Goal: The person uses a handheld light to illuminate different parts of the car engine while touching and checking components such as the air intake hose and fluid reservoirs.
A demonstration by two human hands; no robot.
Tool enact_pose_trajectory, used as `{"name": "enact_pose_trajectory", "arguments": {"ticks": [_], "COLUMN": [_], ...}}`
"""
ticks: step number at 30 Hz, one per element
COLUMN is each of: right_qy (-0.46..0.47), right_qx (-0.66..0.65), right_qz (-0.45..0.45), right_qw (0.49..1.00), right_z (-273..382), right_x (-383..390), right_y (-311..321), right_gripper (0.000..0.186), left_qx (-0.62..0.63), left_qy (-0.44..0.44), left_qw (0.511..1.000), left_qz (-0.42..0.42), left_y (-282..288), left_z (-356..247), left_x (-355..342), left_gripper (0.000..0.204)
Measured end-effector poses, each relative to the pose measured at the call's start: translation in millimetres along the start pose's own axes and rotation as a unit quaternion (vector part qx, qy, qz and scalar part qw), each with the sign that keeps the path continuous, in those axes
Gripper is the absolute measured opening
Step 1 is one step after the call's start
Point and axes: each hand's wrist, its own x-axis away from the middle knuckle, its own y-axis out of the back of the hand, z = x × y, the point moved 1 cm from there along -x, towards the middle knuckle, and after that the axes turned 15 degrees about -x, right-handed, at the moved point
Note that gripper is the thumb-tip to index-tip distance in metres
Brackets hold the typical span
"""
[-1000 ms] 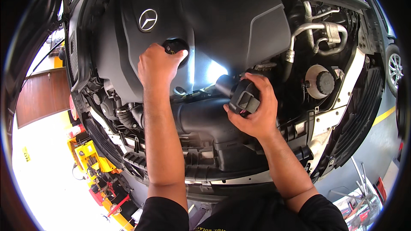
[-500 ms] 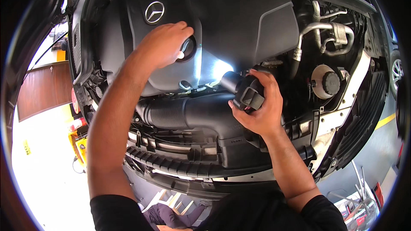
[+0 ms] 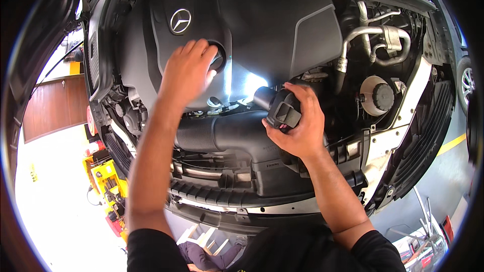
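My left hand (image 3: 187,73) is at the round recess in the black engine cover (image 3: 267,25). Its index finger and thumb close around the black oil filler cap (image 3: 218,60) there; the palm side of the grip is hidden. In my right hand (image 3: 305,126) is a black flashlight (image 3: 282,108), gripped by its blocky body. The flashlight's lit head points left, throwing a bright white spot onto the cover's front edge, just right of the cap.
A ribbed black air duct (image 3: 201,133) runs below the cover. On the right are silver pipes (image 3: 373,30) and a reservoir with a black cap (image 3: 384,97). The front crossmember (image 3: 282,210) spans nearest me. A seated person's legs (image 3: 206,254) show beyond it.
My left hand has turned at the cap, its fingers now further left and its forearm swung right. The flashlight has shifted slightly left in the picture, along with the engine bay.
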Motion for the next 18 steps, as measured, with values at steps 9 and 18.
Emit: {"name": "enact_pose_trajectory", "arguments": {"ticks": [9, 18], "right_qy": [-0.013, -0.101], "right_qx": [0.007, -0.063], "right_qz": [0.004, -0.092], "right_qw": [1.0, 0.989], "right_z": [-2.1, 22.3], "right_x": [4.4, 2.0], "right_y": [-0.6, 33.0], "right_gripper": [0.08, 0.077], "left_qx": [0.236, 0.221], "left_qy": [0.286, 0.292], "left_qw": [0.927, 0.92], "left_qz": [-0.053, -0.137], "left_y": [-21.6, -31.9], "left_z": [-121.1, -139.7], "left_x": [143.2, 150.8], "left_gripper": [0.032, 0.034]}}
